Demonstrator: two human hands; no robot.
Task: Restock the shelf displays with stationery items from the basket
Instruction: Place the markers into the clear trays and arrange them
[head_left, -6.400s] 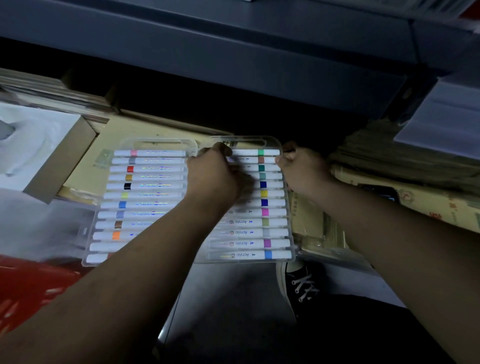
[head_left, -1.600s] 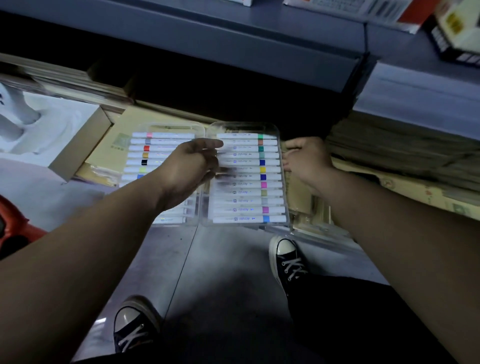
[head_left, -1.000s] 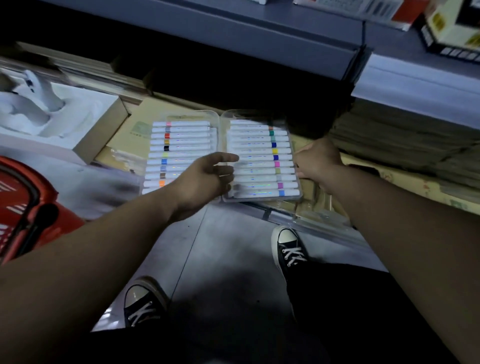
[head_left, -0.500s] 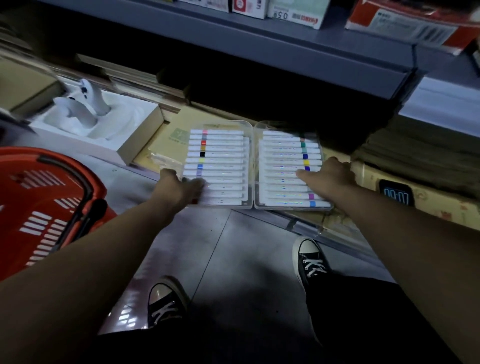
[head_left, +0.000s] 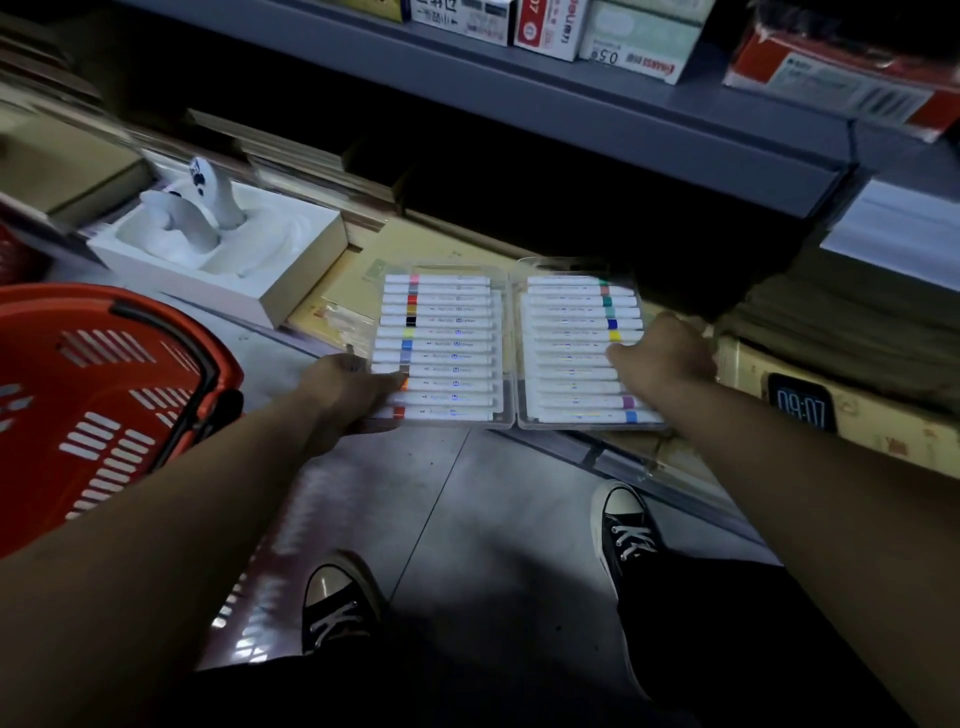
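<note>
Two clear plastic cases of white markers with coloured bands lie side by side on the bottom shelf. My left hand (head_left: 348, 387) grips the front left corner of the left marker case (head_left: 441, 338), thumb on top. My right hand (head_left: 667, 353) lies on the right side of the right marker case (head_left: 571, 364), fingers stretched across the markers. The red basket (head_left: 104, 395) stands on the floor at the left, and its inside is out of sight.
A white foam-lined box (head_left: 291, 260) holding white figures sits left of the cases. The grey upper shelf (head_left: 597, 109) overhangs, loaded with boxes. Paper stacks and a small clock (head_left: 800, 408) are at the right. My shoes (head_left: 337, 608) are on the tiled floor below.
My left hand has moved from between the two cases to the left case's front left corner. My right hand has shifted from the right case's edge onto its top.
</note>
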